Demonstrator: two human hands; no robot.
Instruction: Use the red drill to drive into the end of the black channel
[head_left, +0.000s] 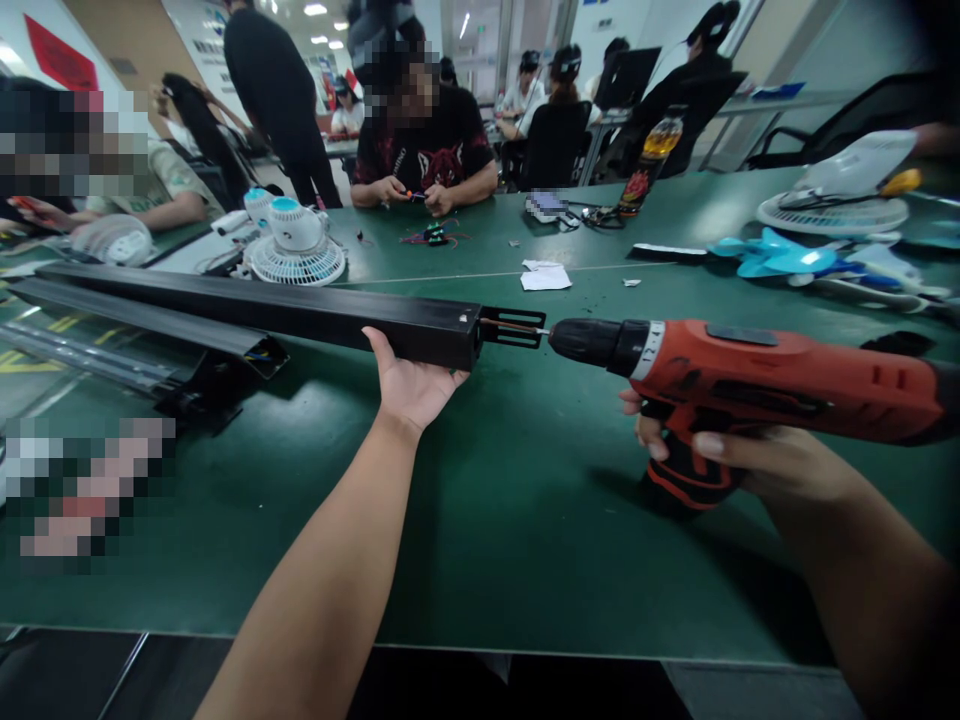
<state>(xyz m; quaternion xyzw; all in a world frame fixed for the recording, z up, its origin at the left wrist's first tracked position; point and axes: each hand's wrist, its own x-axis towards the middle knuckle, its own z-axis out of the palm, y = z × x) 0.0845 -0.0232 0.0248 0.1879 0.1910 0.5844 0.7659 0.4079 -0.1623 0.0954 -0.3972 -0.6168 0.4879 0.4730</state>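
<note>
My left hand point(416, 385) is wrapped under the right end of a long black square tube point(337, 315), its thumb up along the near side. A slotted black bracket point(514, 327) sticks out of that end. My right hand point(765, 455) grips an orange and black cordless drill point(750, 375) by its handle, at the right of the view. The drill's chuck point(592, 342) points left, and its thin bit reaches the bracket's outer end; whether the tip sits in a screw I cannot tell.
More black profiles point(150, 318) lie at the left on the green table point(510, 540). A white fan point(296, 240), paper scraps point(546, 275), blue fan blades point(780, 255) and a bottle point(652, 165) stand farther back. Across the table a person point(424, 140) handles small parts.
</note>
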